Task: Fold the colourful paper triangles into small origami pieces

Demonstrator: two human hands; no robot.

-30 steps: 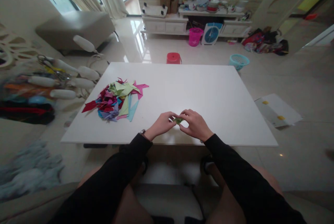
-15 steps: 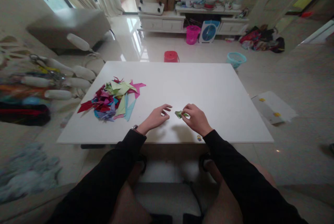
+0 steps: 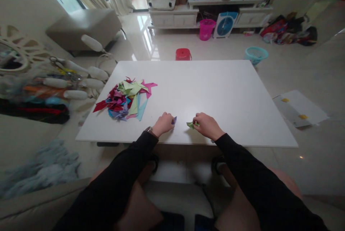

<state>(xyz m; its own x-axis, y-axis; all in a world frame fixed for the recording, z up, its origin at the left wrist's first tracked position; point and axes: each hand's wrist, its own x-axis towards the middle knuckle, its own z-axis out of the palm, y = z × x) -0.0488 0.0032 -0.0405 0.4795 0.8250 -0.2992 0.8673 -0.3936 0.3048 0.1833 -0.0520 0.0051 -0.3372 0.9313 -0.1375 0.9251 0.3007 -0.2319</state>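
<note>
Near the front edge of the white table (image 3: 223, 94), my right hand (image 3: 206, 125) pinches a small green folded paper (image 3: 190, 125). Its pointed end sticks out to the left of the fingers. A short way to the left, my left hand (image 3: 164, 123) is closed on a small purple folded paper (image 3: 175, 119), mostly hidden by the fingers. The two papers are apart. Further left lies a heap of folded paper pieces (image 3: 118, 100) in red, pink, green, blue and purple.
Beyond the table's far edge stands a red stool (image 3: 183, 54), with a light-blue basket (image 3: 256, 55) off the far right corner. White lamp arms (image 3: 91, 43) reach close to the left edge. A white board (image 3: 300, 108) lies on the floor at right.
My hands were together on the green paper, then parted, the right keeping it. My left hand opened and has since closed on a purple paper. The view shifted slightly.
</note>
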